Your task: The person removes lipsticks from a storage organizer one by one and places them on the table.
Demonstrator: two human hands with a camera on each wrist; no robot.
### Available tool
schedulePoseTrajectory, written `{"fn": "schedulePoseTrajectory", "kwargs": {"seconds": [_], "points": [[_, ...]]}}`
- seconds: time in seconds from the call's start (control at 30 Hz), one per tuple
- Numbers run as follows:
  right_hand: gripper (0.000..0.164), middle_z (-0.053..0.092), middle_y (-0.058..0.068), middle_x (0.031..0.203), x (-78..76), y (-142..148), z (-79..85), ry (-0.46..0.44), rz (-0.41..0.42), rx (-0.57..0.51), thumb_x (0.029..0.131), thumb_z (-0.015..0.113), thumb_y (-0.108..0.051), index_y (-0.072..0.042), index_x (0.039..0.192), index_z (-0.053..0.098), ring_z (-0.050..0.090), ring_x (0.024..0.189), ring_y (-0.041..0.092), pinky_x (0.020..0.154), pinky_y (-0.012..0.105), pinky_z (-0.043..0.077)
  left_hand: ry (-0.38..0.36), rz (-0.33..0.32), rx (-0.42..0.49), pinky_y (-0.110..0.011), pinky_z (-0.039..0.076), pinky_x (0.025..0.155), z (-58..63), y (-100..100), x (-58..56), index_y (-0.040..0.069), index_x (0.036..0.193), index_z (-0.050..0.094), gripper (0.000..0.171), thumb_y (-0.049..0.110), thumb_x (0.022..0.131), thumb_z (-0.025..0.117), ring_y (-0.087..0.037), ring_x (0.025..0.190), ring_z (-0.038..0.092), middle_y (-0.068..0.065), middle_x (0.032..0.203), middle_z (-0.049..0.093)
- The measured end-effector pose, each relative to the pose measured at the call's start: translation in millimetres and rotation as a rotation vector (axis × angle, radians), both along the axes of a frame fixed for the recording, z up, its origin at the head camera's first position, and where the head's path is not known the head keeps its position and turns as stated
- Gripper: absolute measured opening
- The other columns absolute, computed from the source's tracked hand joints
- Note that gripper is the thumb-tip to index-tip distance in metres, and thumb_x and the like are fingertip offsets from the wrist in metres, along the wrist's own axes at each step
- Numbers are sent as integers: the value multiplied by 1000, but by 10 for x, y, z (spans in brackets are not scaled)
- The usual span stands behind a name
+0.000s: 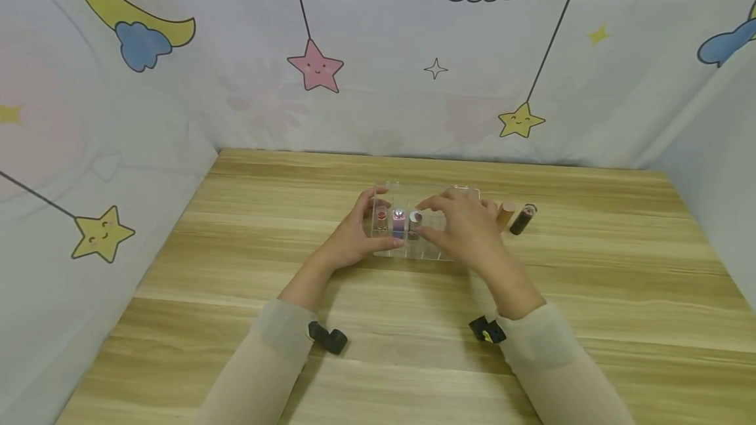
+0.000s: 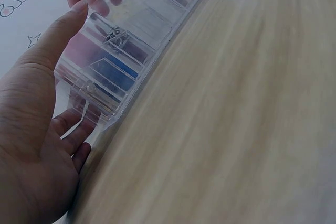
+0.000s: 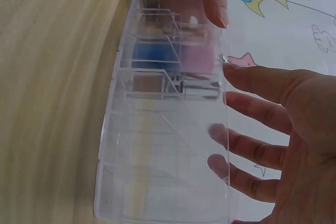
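Note:
A clear plastic lipstick organizer [image 1: 434, 251] stands on the table, with several slots inside. My left hand [image 1: 348, 238] grips its left end, thumb along the near side and fingers around the far side. In the left slots stand a lipstick with a red-marked top [image 1: 381, 218], a pink and blue lipstick [image 1: 398, 222] and a silver-topped lipstick [image 1: 415, 220]. My right hand [image 1: 469, 225] is over the organizer, thumb and index finger spread on either side of the silver-topped lipstick. In the right wrist view, its fingertips [image 3: 218, 166] are right at the rim.
Beyond the organizer's right end, an orange-brown lipstick [image 1: 505, 214] and a black lipstick tube [image 1: 523, 220] stand on the wooden table [image 1: 378, 359]. A white curtain [image 1: 378, 117] with printed stars hangs behind the table and along its sides.

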State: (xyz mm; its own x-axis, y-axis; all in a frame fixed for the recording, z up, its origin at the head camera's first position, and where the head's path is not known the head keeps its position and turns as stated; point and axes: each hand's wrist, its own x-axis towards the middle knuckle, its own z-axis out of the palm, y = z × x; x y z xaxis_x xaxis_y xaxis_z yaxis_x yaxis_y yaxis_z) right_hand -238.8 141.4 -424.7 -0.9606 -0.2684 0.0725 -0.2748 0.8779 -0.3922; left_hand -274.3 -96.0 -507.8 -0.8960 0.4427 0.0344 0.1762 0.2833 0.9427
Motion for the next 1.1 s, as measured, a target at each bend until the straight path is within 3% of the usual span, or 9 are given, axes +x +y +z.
{"fn": "schedulePoseTrajectory", "kwargs": {"seconds": [0.53,1.1], "points": [[41,65,3,133,45,-125,-108,26,-54,62,94,75,-47,-33,131,69,52,134,35,114,73,22,10,-7,0,-63,31,119,-17,-10,-6,39,157,26,98,27,83,89,-27,137,50,0,149,50],[22,76,-1,106,46,-154,-157,108,-97,-32,92,80,-32,-29,114,78,61,114,32,115,73,18,15,0,6,-59,35,117,-30,-4,-15,36,157,27,99,24,82,90,-27,133,53,-1,148,51]]}}
